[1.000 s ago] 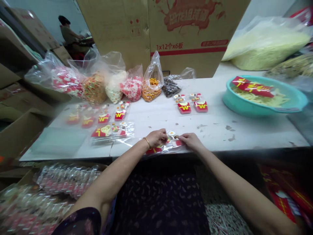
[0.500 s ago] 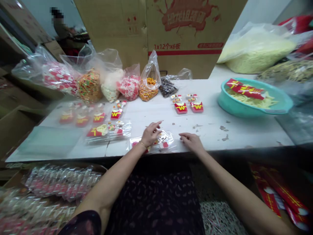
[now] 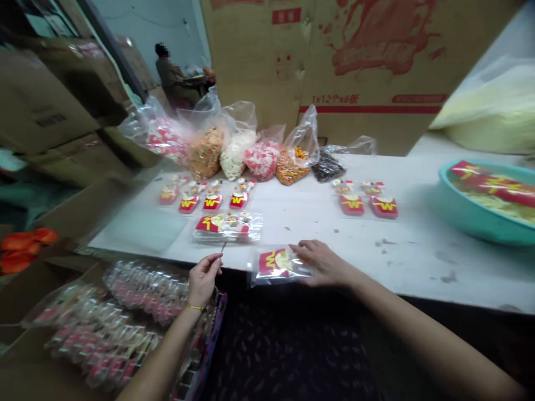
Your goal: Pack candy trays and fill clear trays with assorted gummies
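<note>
My right hand (image 3: 328, 266) has its fingers gripping the right end of the clear packet (image 3: 273, 263), right at the near edge of the surface (image 3: 301, 206)! Left hand (image 3: 203, 279) by that edge, fingers pinched together; around anything, I can't tell.

Muted light leaves the white tabletop (image 3: 301, 223) brightest, with deep shadow beneath. Glare streaks the clear plastic packet (image 3: 272, 263) at its front edge; red print on the large carton (image 3: 376, 131) is blurred (the turquoise basin (image 3: 476, 214) looks stretched rightward).
</note>
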Demonstrator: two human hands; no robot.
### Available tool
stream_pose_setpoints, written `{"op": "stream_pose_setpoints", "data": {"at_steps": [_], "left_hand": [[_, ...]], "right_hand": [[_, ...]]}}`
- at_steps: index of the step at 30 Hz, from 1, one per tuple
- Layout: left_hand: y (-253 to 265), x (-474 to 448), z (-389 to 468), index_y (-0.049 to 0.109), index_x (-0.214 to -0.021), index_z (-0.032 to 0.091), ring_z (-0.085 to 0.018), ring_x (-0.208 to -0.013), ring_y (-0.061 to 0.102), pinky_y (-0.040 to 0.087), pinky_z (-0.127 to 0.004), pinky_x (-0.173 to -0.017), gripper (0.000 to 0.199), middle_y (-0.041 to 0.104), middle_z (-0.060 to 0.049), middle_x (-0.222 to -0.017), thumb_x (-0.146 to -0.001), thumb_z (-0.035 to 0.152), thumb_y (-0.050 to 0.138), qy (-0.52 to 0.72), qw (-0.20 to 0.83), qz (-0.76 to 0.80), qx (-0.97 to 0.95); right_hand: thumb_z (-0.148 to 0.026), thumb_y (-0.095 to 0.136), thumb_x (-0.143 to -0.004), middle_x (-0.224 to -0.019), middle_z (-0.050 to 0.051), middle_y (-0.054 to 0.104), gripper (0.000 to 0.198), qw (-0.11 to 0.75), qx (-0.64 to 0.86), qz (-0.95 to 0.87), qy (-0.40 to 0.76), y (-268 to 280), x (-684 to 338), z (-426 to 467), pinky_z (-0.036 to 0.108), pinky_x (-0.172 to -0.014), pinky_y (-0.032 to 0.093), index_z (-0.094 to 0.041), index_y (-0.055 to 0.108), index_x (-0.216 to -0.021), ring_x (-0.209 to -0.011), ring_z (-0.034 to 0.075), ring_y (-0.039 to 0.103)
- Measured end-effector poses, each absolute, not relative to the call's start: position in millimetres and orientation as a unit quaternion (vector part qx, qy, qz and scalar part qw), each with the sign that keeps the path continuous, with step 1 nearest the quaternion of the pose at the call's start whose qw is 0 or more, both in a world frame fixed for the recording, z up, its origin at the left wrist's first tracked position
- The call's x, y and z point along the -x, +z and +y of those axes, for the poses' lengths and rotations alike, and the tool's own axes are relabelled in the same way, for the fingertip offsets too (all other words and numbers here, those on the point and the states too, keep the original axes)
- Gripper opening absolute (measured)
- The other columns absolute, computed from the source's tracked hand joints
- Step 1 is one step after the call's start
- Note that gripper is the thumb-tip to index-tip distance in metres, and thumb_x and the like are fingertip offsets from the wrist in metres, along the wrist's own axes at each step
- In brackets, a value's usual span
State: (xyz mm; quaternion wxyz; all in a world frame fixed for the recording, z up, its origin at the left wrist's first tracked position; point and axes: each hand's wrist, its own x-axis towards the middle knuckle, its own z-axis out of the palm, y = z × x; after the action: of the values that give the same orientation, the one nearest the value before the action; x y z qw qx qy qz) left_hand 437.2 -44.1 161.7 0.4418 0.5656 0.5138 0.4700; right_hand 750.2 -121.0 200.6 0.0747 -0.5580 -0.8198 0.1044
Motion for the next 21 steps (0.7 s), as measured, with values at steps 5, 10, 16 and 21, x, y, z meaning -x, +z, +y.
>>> {"op": "stream_pose_setpoints", "data": {"at_steps": [5, 10, 16, 21], "left_hand": [[164, -421, -45, 0.057, -0.096, 0.019, -0.012, -0.062, 0.058, 0.046, -0.025, -0.059, 0.034, 0.061, -0.003, -0.076, -0.067, 0.035, 0.064, 0.507, 0.561, 0.530, -0.383], [171, -446, -41, 0.047, -0.104, 0.022, -0.013, -0.085, 0.058, 0.046, -0.028, -0.073, 0.041, 0.055, -0.007, -0.104, -0.068, 0.033, 0.065, 0.514, 0.660, 0.496, -0.230], [179, -459, -21, 0.044, -0.105, 0.026, -0.018, -0.106, 0.048, 0.046, -0.031, -0.076, 0.050, 0.046, -0.006, -0.121, -0.062, 0.034, 0.071, 0.511, 0.695, 0.475, -0.174], [187, -468, -2, 0.048, -0.094, 0.024, -0.017, -0.092, 0.055, 0.047, -0.028, -0.066, 0.041, 0.056, -0.004, -0.108, -0.062, 0.036, 0.070, 0.532, 0.680, 0.472, -0.179]], "right_hand": [[-0.060, 0.053, -0.067, -0.121, 0.015, 0.042, 0.082, 0.158, 0.539, -0.824, 0.080, 250, -715, -54, 0.042, -0.089, 0.035, -0.019, 0.030, -0.135, -0.107, 0.028, 0.041], [-0.064, 0.057, -0.061, -0.124, 0.015, 0.042, 0.090, 0.070, 0.543, -0.833, 0.082, 250, -646, 39, 0.044, -0.091, 0.032, -0.024, 0.027, -0.136, -0.110, 0.031, 0.041], [-0.070, 0.048, -0.065, -0.135, 0.011, 0.036, 0.089, -0.005, 0.563, -0.806, 0.184, 226, -626, 79, 0.042, -0.096, 0.030, -0.026, 0.023, -0.137, -0.121, 0.031, 0.035], [-0.060, 0.048, -0.073, -0.126, 0.007, 0.049, 0.068, -0.012, 0.571, -0.782, 0.250, 227, -626, 94, 0.032, -0.092, 0.037, -0.023, 0.041, -0.129, -0.113, 0.024, 0.047]]}}
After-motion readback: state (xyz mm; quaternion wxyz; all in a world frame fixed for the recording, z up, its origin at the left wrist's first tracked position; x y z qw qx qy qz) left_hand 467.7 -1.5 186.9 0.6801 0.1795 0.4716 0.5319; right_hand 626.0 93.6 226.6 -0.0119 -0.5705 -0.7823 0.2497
